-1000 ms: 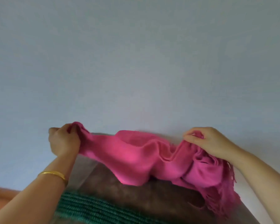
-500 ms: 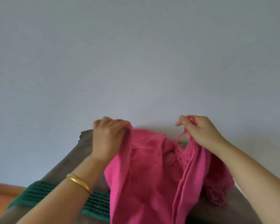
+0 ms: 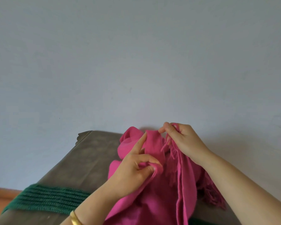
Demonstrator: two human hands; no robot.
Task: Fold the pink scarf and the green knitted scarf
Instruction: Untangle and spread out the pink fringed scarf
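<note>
Both hands bunch the bright pink fringed scarf point(image 3: 154, 197).
Left hand point(image 3: 133, 172) pinches a fold, forefinger extended; right hand point(image 3: 182, 140) pinches the fringe.

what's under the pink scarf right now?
The grey-brown table shows under the pink scarf, which both the left hand and right hand pinch. The green knitted scarf runs toward it; whether it continues beneath is hidden.
</note>
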